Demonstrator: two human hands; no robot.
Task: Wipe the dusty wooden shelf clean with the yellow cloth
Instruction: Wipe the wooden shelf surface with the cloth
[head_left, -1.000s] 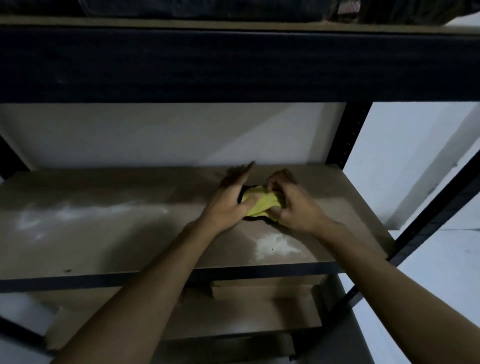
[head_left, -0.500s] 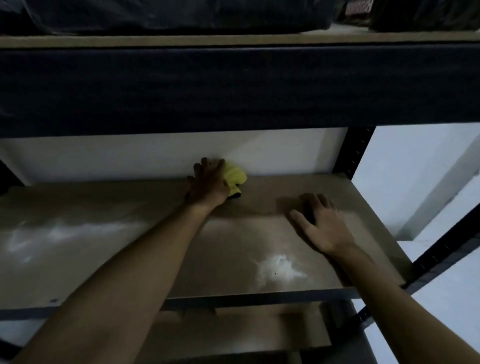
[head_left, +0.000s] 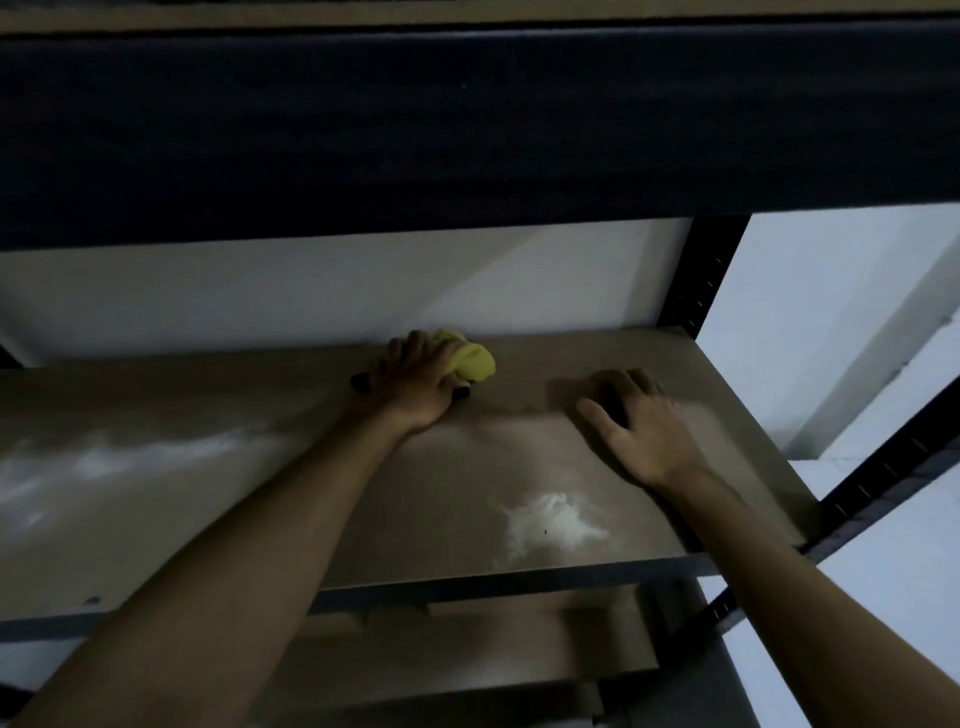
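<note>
The wooden shelf (head_left: 457, 483) runs across the middle of the view. A white dust patch (head_left: 550, 525) lies near its front right, and a wider dust smear (head_left: 119, 462) spreads over its left part. My left hand (head_left: 415, 384) presses the bunched yellow cloth (head_left: 470, 361) onto the shelf at its back edge, against the wall, with fingers curled over the cloth. My right hand (head_left: 639, 426) rests flat on the shelf to the right, fingers spread, holding nothing.
A dark metal beam (head_left: 467, 130) of the shelf above hangs low over the work area. A black upright post (head_left: 701, 275) stands at the back right and a diagonal dark rail (head_left: 883, 473) at the right. Below is a lower shelf (head_left: 467, 660).
A second ago both hands held the cloth mid-shelf. The left hand carried it to the back edge; the right hand let go and settled flat on the shelf.
</note>
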